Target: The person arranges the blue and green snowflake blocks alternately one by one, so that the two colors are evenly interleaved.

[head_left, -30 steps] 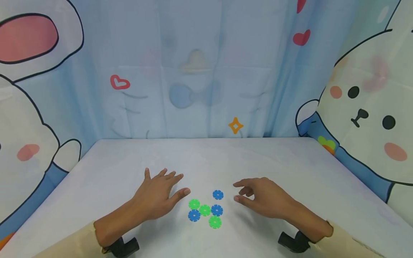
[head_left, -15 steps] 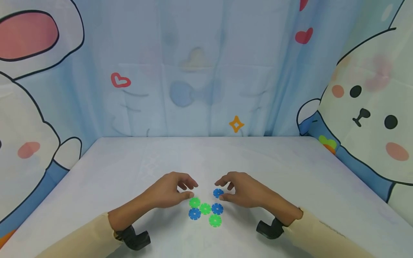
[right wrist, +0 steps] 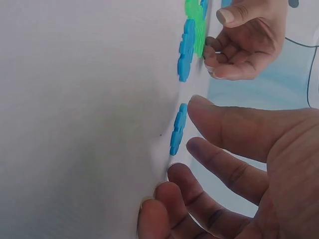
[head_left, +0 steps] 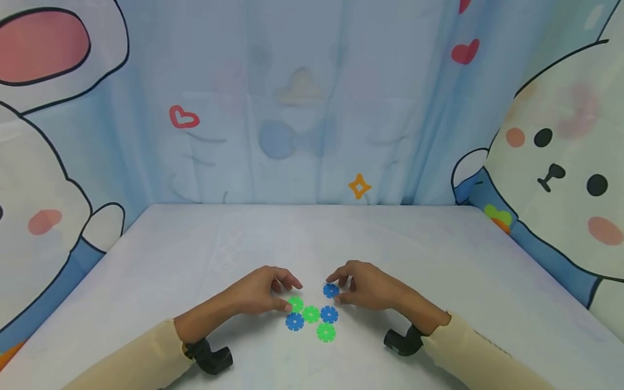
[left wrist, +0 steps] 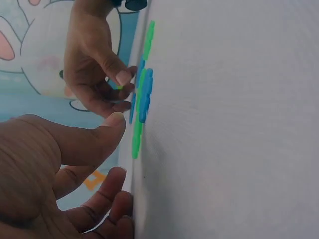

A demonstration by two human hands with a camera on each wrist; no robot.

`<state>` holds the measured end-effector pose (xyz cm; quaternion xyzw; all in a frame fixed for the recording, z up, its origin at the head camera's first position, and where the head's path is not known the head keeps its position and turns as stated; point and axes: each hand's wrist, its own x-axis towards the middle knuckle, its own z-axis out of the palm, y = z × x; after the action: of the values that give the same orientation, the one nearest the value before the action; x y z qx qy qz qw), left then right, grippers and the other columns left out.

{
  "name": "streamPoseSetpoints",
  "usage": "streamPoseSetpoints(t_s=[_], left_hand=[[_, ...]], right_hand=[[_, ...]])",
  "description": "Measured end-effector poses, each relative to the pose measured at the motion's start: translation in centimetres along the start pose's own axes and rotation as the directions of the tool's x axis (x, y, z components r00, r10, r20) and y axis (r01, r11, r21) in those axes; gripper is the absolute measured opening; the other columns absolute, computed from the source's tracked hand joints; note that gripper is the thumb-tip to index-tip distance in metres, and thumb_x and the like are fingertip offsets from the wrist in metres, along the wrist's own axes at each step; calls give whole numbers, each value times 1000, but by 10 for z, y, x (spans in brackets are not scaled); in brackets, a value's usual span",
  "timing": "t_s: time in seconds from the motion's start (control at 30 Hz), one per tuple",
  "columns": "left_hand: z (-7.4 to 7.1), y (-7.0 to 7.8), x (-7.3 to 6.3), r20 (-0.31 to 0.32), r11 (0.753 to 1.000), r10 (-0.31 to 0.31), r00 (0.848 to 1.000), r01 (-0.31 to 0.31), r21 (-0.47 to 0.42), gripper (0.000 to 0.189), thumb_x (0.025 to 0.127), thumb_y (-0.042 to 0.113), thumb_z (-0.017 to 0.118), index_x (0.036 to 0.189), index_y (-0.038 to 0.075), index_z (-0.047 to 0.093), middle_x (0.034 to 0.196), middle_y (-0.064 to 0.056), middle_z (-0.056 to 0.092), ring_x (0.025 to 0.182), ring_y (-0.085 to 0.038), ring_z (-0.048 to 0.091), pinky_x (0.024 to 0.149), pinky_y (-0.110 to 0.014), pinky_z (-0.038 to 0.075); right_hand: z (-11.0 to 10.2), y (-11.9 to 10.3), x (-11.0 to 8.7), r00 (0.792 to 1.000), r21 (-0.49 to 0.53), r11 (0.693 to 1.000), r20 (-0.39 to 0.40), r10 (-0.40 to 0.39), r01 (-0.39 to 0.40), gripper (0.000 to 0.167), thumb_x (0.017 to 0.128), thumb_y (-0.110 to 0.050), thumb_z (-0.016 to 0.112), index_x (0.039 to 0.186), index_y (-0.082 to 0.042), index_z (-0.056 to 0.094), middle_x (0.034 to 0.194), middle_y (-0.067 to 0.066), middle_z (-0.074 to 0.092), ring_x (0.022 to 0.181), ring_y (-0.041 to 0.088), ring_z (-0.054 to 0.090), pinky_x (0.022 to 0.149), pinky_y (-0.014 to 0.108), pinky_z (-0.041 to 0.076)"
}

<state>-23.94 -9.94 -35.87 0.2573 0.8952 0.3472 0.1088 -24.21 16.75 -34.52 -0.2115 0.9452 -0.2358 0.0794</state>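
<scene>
Several small notched plastic discs, flower-shaped, lie flat on the white table. My right hand (head_left: 368,287) hovers at the far blue disc (head_left: 331,291), thumb and index finger on either side of it. A gap shows between fingertips and that blue disc (right wrist: 178,130) in the right wrist view. Over on the other side, my left hand (head_left: 258,292) has its thumb tip at the edge of a green disc (head_left: 296,303), partly covering it; whether it touches cannot be told. Its fingers are loosely bent and hold nothing. A blue disc (head_left: 294,322) lies just below that thumb.
Another green disc (head_left: 311,313), a blue disc (head_left: 329,314) and a nearer green disc (head_left: 326,332) lie between the hands. A dark camera mount sits at each wrist. Behind the white table (head_left: 224,227) hangs a blue cartoon curtain (head_left: 380,65).
Both hands have come inward to the discs from farther apart, the left fingers going from spread to bent. Over the last half second they shifted only slightly. The discs stay where they were.
</scene>
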Motion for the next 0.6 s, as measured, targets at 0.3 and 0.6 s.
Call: streamPoseSetpoints(t_s=[0.3,0.6], left_hand=[[1,-6,2,-13,999,15,1000,-14,41,37,78,17,84,112,23,72,103,5,62,91,-15,51,81,-34,44],[4,-9,0,-30,998,29,999,-27,59,37,79,19,83,115,22,73,104,3,61,91,-14,50,77,-33,44]], right_hand=[[1,3,1,999,-20,998,-10,-52,52,38,82,-24,80,119,-19,71,96,-4,60,81,11,53,68,23,46],[5,6,3,998,-31,998,-13,-60,59,31,82,-25,80,112,-21,73,93,-5,60,79,11,53,67,23,46]])
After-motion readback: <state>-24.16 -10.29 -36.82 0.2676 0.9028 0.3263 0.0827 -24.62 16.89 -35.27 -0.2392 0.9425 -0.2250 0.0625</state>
